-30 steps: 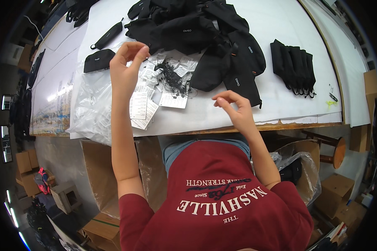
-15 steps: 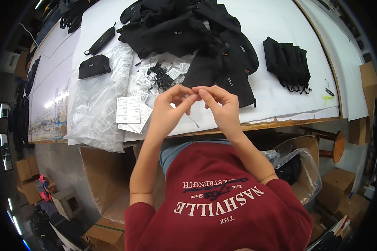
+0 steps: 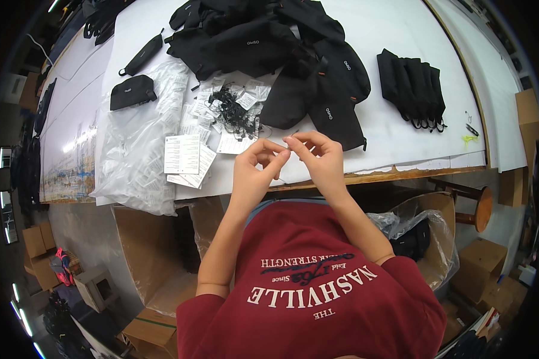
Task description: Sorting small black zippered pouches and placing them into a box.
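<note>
My left hand [image 3: 259, 166] and my right hand [image 3: 317, 154] meet just above the table's near edge, thumbs and forefingers pinched together. Between them is a thin cord [image 3: 283, 181], mostly hidden by the fingers, with a short end hanging below. Beyond the hands lies a tangle of black cords [image 3: 236, 115] on a scatter of small white tags [image 3: 191, 124]. Printed white cards [image 3: 182, 155] lie in a small stack left of my left hand. Nearest my right hand is a black pouch [image 3: 335, 124], at the front of a heap of black bags [image 3: 239, 51].
A clear plastic bag [image 3: 135, 164] full of white tags droops over the table edge. Two small black pouches [image 3: 133, 93] lie by it. A row of black pouches [image 3: 410, 90] and small snips [image 3: 472, 130] are at the right. Open cartons [image 3: 147, 251] stand below the table.
Both hands have come slightly down and nearer me, still pinched together; the left has also shifted right. Less of the hanging cord shows now. More white cards are uncovered behind the hands.
</note>
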The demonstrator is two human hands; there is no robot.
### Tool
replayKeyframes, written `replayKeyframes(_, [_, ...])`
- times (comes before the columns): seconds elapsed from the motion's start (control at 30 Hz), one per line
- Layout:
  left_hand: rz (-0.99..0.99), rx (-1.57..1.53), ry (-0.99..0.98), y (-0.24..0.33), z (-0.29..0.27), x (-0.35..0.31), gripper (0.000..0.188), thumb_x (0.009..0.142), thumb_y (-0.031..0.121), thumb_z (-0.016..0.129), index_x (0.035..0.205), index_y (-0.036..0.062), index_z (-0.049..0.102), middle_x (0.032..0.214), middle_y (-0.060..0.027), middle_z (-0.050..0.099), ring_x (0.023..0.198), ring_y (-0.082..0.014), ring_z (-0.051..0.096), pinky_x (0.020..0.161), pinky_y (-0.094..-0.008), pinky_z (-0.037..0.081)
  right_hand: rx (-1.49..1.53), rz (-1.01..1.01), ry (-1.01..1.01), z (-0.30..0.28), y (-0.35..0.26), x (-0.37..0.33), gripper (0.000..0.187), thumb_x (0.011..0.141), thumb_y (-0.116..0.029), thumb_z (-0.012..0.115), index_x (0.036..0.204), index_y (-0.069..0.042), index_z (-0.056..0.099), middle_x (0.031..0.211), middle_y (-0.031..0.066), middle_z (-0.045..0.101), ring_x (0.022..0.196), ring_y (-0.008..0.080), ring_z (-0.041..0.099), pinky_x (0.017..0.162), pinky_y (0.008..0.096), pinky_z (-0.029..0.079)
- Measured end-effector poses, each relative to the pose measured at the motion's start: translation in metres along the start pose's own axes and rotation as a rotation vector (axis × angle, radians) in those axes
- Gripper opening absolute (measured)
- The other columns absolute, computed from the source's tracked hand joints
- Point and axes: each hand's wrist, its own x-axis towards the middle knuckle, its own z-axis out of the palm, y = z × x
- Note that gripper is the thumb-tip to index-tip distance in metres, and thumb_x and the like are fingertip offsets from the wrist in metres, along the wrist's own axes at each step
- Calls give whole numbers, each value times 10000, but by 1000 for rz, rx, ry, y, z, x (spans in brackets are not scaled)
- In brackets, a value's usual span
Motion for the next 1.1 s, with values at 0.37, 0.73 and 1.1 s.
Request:
replayKeyframes(0.37, [-158,197,-211,-13,-23,-30,132,863,130,666,876,2,636,649,-2,612,562,-41,515,543,-188,390,670,218,-122,-22,-12,7,146,970,-151,480,943,-34,563,663,-3,491,612,65,446,575,205,328])
replayKeyframes(0.73, [-74,1339,725,-43,-165,-23,594,789,348,718,1261,41,530,1215,-141,455,1137,-328,393,988,-458,306,541,238,-220,-40,-13,4,144,940,-140,498,877,-22,552,521,-62,319,461,26,234,463,211,194])
replayKeyframes(1.1, [-63,1311,759,-43,-171,-18,569,765,370,739,1210,58,571,1199,-123,458,1149,-314,384,983,-459,295,442,296,-317,-41,-12,3,162,929,-163,522,852,-29,572,524,-39,404,451,19,289,442,194,209])
